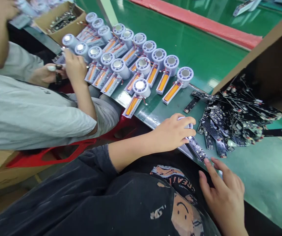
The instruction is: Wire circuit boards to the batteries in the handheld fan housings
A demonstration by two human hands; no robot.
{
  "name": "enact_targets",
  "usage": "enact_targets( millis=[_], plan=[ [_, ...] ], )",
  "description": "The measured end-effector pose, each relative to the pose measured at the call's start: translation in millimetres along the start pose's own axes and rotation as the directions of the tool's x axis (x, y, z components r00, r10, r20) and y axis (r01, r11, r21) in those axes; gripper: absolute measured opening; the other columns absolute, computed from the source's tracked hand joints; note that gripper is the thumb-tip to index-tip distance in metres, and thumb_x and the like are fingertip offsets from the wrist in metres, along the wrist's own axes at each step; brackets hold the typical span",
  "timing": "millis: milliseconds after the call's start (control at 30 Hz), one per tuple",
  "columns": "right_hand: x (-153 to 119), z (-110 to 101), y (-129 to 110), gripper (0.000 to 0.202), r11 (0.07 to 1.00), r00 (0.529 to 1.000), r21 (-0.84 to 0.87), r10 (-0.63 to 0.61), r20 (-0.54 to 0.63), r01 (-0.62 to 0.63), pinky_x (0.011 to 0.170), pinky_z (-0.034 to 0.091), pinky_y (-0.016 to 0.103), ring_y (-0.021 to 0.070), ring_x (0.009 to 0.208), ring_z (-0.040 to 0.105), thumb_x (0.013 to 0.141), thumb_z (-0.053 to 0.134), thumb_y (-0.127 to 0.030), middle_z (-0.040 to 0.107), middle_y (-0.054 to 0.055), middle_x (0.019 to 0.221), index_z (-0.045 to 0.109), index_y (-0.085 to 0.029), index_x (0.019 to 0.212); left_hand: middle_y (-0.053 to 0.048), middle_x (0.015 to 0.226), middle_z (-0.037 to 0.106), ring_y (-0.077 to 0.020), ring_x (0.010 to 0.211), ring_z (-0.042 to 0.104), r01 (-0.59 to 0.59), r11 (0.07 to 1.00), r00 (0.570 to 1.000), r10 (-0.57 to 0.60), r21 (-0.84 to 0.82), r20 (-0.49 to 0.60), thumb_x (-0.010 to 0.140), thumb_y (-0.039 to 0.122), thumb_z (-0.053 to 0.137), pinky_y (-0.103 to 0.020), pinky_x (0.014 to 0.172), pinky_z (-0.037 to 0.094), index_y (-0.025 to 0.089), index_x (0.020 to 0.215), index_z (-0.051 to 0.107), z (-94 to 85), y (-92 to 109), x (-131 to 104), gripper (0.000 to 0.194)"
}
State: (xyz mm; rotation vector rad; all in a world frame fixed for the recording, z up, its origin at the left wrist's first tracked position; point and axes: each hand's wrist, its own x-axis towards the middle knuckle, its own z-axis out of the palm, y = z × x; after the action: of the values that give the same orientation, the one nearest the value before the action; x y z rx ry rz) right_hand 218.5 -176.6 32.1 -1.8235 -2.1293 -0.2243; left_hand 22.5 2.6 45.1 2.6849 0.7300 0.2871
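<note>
Under my left hand (171,132) is the pale lilac round head of a handheld fan (189,126), which its fingers curl over and partly hide. The fan's handle points toward my right hand at the table's near edge. A dark circuit board (197,149) with small parts lies along that handle. My right hand (225,191) has its fingers apart, and the index fingertip touches or almost touches the board's far end. Just beyond, a heap of similar circuit boards (229,121) spills over the green table (261,170).
Several fans (141,86) with exposed orange batteries stand in rows to the left. A tipped cardboard box (261,62) is behind the board heap. On the left a co-worker's hands (75,67) handle small parts beside another cardboard box (80,24). A red stool (64,154) is below.
</note>
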Motion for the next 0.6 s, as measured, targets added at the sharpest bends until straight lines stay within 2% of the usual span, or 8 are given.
enact_targets(
  millis=[200, 300, 400, 433, 500, 567, 600],
  plan=[
    [8, -5, -14, 0.028, 0.997, 0.993, -0.045, 0.074, 0.097, -0.069, 0.078, 0.045, 0.038, 0.023, 0.089, 0.064, 0.097, 0.055, -0.033, 0.069, 0.011, 0.115, 0.069, -0.017, 0.116, -0.008, 0.138, 0.052, -0.0308, 0.126, 0.048, 0.0, 1.0, 1.0, 0.0, -0.028, -0.001, 0.094, 0.024, 0.062, -0.051, 0.109, 0.046, 0.021, 0.113, 0.066, -3.3, 2, -3, 0.02],
    [9, -4, -14, 0.032, 0.995, 0.987, -0.046, 0.098, 0.127, -0.093, 0.071, 0.045, 0.036, 0.0228, 0.085, 0.062, 0.098, 0.052, -0.036, 0.068, 0.011, 0.108, 0.07, -0.018, 0.116, -0.01, 0.139, 0.051, -0.0327, 0.128, 0.047, 0.002, 0.999, 1.0, -0.001, -0.045, 0.015, 0.09, 0.028, 0.068, -0.053, 0.109, 0.046, 0.022, 0.118, 0.065, -4.3, 4, -2, 0.028],
    [5, -4, -8, 0.032, 0.994, 0.985, 0.01, 0.107, 0.134, -0.11, 0.069, 0.047, 0.036, 0.0222, 0.085, 0.061, 0.097, 0.052, -0.037, 0.064, 0.011, 0.107, 0.069, -0.02, 0.119, -0.01, 0.138, 0.051, -0.0336, 0.13, 0.047, 0.033, 0.998, 0.999, -0.032, -0.057, 0.028, 0.09, 0.03, 0.069, -0.055, 0.11, 0.045, 0.022, 0.115, 0.066, -4.7, 5, -1, 0.026],
    [5, -3, -5, 0.031, 0.992, 0.987, 0.052, 0.112, 0.116, -0.118, 0.072, 0.048, 0.037, 0.0217, 0.087, 0.061, 0.096, 0.053, -0.037, 0.062, 0.011, 0.112, 0.068, -0.021, 0.119, -0.01, 0.139, 0.05, -0.034, 0.131, 0.046, 0.046, 0.997, 0.998, -0.043, -0.063, 0.034, 0.09, 0.031, 0.069, -0.056, 0.111, 0.044, 0.022, 0.115, 0.066, -4.7, 5, -1, 0.027],
    [7, -1, -1, 0.032, 0.976, 0.988, 0.157, 0.154, 0.005, -0.153, 0.08, 0.051, 0.041, 0.0218, 0.093, 0.061, 0.094, 0.058, -0.039, 0.057, 0.013, 0.122, 0.064, -0.022, 0.12, -0.011, 0.146, 0.045, -0.0352, 0.135, 0.043, 0.063, 0.994, 0.998, -0.06, -0.09, 0.033, 0.089, 0.031, 0.07, -0.058, 0.113, 0.042, 0.024, 0.127, 0.06, -4.0, 5, -4, 0.04],
    [13, 4, -1, 0.042, 0.958, 0.973, 0.218, 0.211, -0.095, -0.187, 0.086, 0.051, 0.044, 0.0247, 0.102, 0.061, 0.091, 0.062, -0.045, 0.055, 0.015, 0.126, 0.058, -0.022, 0.127, -0.014, 0.155, 0.035, -0.0368, 0.143, 0.035, 0.068, 0.988, 0.998, -0.07, -0.141, -0.009, 0.086, 0.032, 0.072, -0.06, 0.117, 0.038, 0.026, 0.144, 0.044, -1.9, 4, -9, 0.064],
    [18, 8, -3, 0.05, 0.957, 0.968, 0.205, 0.229, -0.104, -0.205, 0.087, 0.051, 0.045, 0.0267, 0.104, 0.061, 0.091, 0.062, -0.047, 0.057, 0.016, 0.124, 0.054, -0.02, 0.131, -0.015, 0.158, 0.029, -0.0376, 0.147, 0.03, 0.065, 0.984, 0.996, -0.074, -0.168, -0.048, 0.086, 0.032, 0.072, -0.062, 0.118, 0.035, 0.028, 0.15, 0.034, -0.4, 3, -12, 0.075]
  ],
)
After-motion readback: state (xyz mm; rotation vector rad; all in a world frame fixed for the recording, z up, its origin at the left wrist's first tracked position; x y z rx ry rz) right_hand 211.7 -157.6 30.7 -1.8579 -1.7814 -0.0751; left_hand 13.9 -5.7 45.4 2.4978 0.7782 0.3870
